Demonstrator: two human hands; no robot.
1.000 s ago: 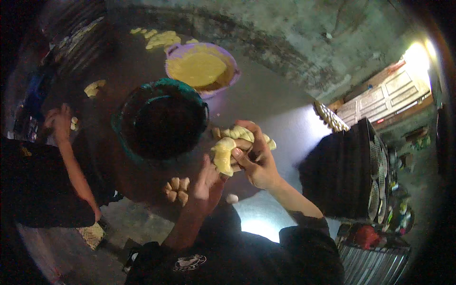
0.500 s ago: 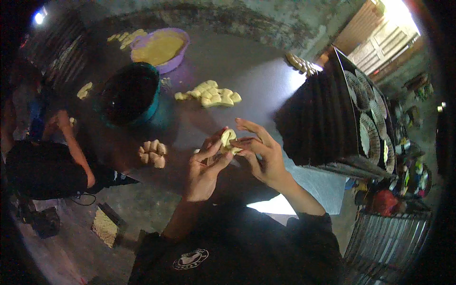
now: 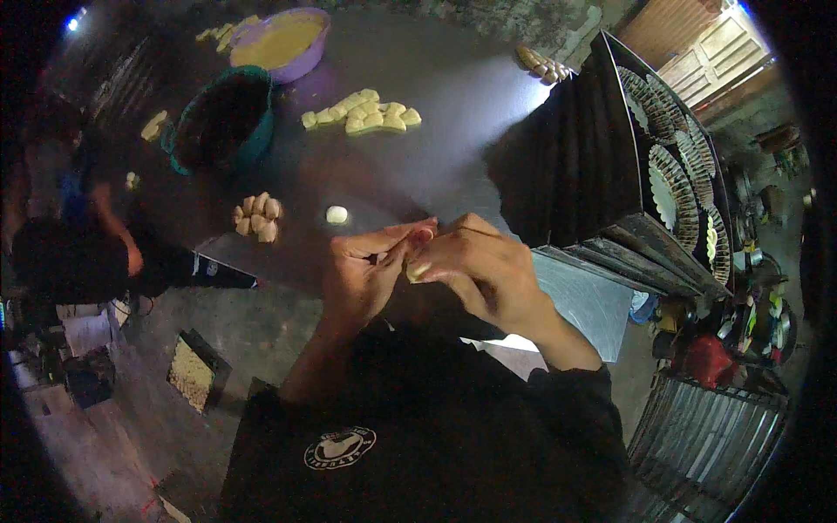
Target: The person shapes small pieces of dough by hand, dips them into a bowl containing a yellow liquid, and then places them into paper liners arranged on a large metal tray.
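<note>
My left hand (image 3: 366,266) and my right hand (image 3: 484,261) meet at the table's near edge, fingers curled in a pinch around one small piece of pale yellow dough (image 3: 416,269). Most of the dough is hidden by my fingers; a pale bit shows beneath the right fingertips. A small reddish patch shows between the hands, and I cannot tell what it is. Just beyond my left hand lies a smooth whitish dough ball (image 3: 336,214). Left of that sits a cluster of brown lumps (image 3: 258,217). Farther off, several yellow dough pieces (image 3: 366,113) lie in a group.
A teal tub (image 3: 260,139) and a purple basin (image 3: 314,54) of yellow dough stand at the far left. To the right, dark stacked trays (image 3: 558,157) hold fluted pieces (image 3: 667,187). Another person's arm (image 3: 118,227) reaches in at left. Pale brown lumps (image 3: 542,65) lie at the far edge.
My right hand's spread fingers have closed in over the dough, which showed as an open, hollowed piece before. The whitish ball has come into clear sight. The whole view has shifted, scene higher in the picture.
</note>
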